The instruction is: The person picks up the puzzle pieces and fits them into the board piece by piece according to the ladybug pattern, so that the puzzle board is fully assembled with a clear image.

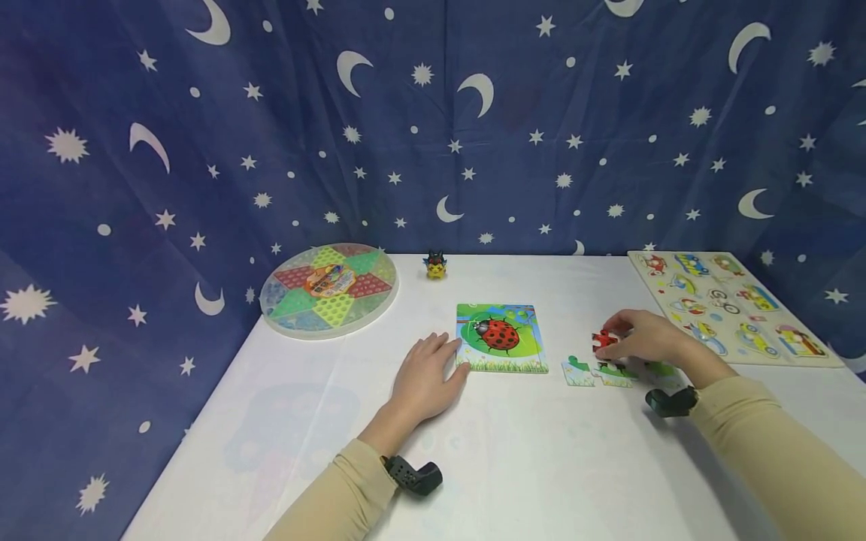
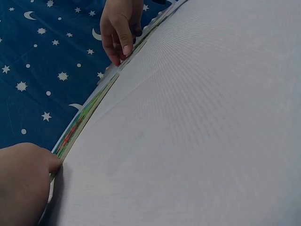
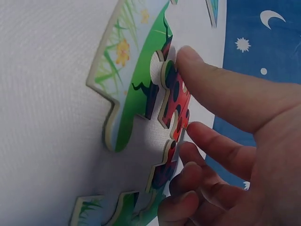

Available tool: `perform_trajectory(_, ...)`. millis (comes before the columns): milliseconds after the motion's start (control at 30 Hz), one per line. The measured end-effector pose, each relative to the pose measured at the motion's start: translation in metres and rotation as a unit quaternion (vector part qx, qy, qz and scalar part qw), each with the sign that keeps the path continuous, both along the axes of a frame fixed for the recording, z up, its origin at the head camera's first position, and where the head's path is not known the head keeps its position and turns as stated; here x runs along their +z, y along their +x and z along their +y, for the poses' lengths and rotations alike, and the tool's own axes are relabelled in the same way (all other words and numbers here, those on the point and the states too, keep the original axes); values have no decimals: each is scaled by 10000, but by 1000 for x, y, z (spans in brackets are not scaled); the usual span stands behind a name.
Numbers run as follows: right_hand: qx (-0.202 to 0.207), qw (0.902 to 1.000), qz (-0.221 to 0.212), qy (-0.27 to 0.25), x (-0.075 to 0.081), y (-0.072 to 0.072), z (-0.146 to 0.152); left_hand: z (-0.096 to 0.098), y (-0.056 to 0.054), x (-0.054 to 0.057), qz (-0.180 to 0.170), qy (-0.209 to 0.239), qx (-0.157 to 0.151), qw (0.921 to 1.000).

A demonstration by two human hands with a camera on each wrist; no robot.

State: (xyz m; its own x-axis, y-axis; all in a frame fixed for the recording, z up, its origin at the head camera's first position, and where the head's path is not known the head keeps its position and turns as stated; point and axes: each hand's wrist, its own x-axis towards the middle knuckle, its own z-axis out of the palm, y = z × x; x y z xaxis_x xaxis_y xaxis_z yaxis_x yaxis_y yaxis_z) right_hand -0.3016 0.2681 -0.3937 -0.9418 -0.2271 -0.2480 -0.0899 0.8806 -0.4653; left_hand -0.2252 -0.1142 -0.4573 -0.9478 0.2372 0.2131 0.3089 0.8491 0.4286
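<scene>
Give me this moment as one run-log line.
left hand: touches ladybug board | right hand: pinches red puzzle piece | other pieces: right of ladybug board

So the backdrop (image 1: 406, 143) is cloth, pretty matt with a few soft creases. White tabletop (image 1: 501, 466) looks fabric-covered too, fine woven texture up close. The puzzle pieces (image 3: 141, 61) are either thick card or thin wood, can't tell which: smooth printed faces, pale matt cut edges. Ladybug board (image 1: 499, 334) has the same smooth printed look. Round game board (image 1: 330, 291) is smooth with a kinda hazy sheen. Tiny figure (image 1: 435, 267) looks like plastic. Both sleeves (image 1: 778, 451) are matt cloth, and the 2 wrist gadgets (image 1: 414, 476) look like dark plastic.
</scene>
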Motion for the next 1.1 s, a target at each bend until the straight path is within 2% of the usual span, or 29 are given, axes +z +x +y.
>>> perform_trajectory(267, -99, 9999, -72, 105, 2, 0, -3, 0, 0, 1, -21, 32, -15, 10000)
perform_trajectory(567, -220, 9997, -29, -80, 5, -1, -12, 0, 1, 0, 76, 37, -23, 10000)
perform_trajectory(933, -43, 9995, 183, -254, 4, -1, -23, -1, 0, 0, 99, 12, -48, 9999)
perform_trajectory(1100, -47, 9988, 93, -471, 3, -2, -29, -1, 1, 0, 89, 11, -30, 10000)
